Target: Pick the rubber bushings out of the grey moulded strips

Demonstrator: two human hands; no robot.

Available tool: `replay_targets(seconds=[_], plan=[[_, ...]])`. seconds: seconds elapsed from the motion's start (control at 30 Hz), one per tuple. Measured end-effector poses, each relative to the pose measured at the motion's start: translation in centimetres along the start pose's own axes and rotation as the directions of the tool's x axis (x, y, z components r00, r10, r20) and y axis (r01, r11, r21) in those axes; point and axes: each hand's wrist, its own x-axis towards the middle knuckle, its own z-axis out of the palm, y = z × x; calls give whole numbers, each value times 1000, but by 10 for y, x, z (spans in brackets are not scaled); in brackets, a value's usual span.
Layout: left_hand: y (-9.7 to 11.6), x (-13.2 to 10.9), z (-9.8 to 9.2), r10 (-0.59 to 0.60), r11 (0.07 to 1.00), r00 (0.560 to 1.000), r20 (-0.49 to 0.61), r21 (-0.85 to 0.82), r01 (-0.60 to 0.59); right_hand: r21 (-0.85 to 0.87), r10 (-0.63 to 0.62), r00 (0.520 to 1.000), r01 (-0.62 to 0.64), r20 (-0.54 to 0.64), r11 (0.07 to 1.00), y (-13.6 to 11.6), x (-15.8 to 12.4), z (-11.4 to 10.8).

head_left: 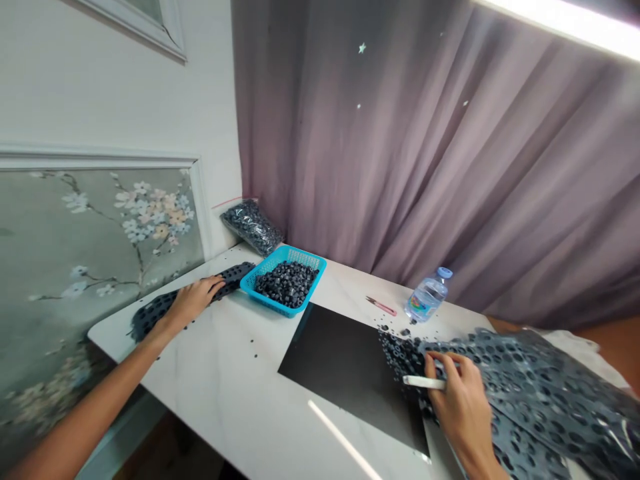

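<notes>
Gripping a slim white pen-like tool [423,382], the person's right hand [461,390] is nearest, at the right side of the white worktop [220,393]. Its fingers are curled around the tool, with thumb and forefinger tips together at the edge of the dark perforated sheets [540,383] — whether they also pinch a sheet cannot be told. The sheets spread in a heap to the right. Left of this hand lies a flat black mat [345,367], with small black pieces [400,350] scattered along its right end. Across the worktop the left hand [195,298] rests palm down on a dark perforated strip [153,313], fingers stretched out and loosely together. Farther back stand a blue basket [267,304] full of black bits [287,283], pink-handled snips [384,307] lying flat, and a tilted-looking clear bottle [427,298]. Behind the basket — in the corner — sits a bulging clear bag [253,227], beside a mauve curtain [350,153].
</notes>
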Motion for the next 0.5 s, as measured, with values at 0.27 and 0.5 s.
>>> replay_targets(seconds=[0.27, 0.5], plan=[[24, 24, -63, -127, 991, 950, -286, -72, 111, 67, 51, 997, -55, 58, 996, 0, 0, -3], [67, 23, -133, -167, 929, 909, -383, -371, 14, 378, -60, 802, -213, 594, 901, -16, 13, -33]])
